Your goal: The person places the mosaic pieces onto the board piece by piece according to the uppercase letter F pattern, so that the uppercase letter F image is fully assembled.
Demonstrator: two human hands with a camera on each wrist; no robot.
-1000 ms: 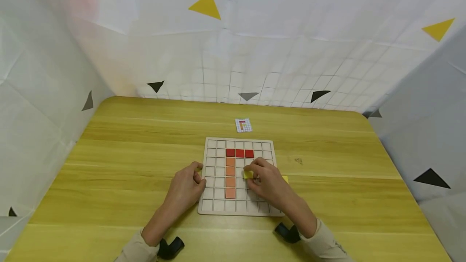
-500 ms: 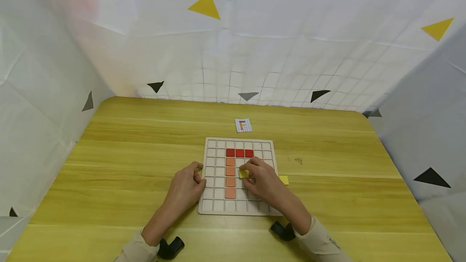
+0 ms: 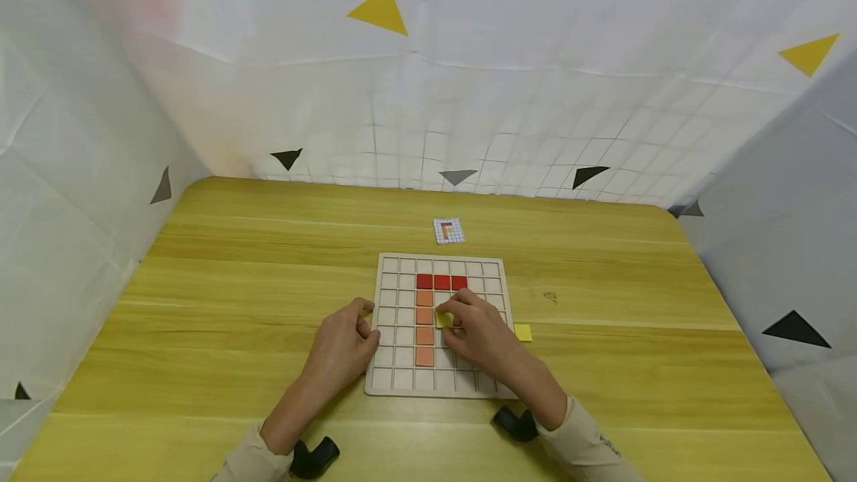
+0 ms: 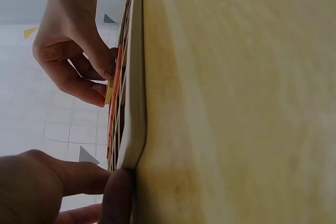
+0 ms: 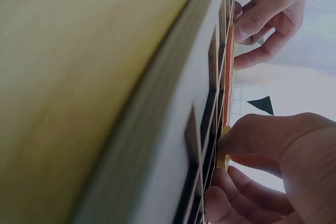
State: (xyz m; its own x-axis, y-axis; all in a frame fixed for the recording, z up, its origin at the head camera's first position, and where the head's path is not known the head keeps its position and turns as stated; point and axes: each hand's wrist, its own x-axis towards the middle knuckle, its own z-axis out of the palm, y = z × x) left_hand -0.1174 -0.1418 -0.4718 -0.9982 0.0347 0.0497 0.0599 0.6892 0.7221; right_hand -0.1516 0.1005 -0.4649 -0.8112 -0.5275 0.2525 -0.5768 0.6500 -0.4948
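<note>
A square wooden grid board lies on the table. Three red tiles form a row in its upper part, and several orange tiles run down a column below the leftmost one. My right hand pinches a yellow tile between thumb and finger, close over the cells just right of the orange column. The left wrist view shows this yellow tile tilted against the board's surface. My left hand rests with its fingertips at the board's left edge, the thumb against its side.
Another yellow tile lies on the table by the board's right edge. Beyond the board is a small card printed with a coloured grid pattern. Black wrist mounts sit under both forearms. White sheets enclose the table's back and sides.
My right hand has moved left with the yellow tile, bringing it next to the orange column. The other yellow tile now shows fully beside the board. My left hand stays at the edge.
</note>
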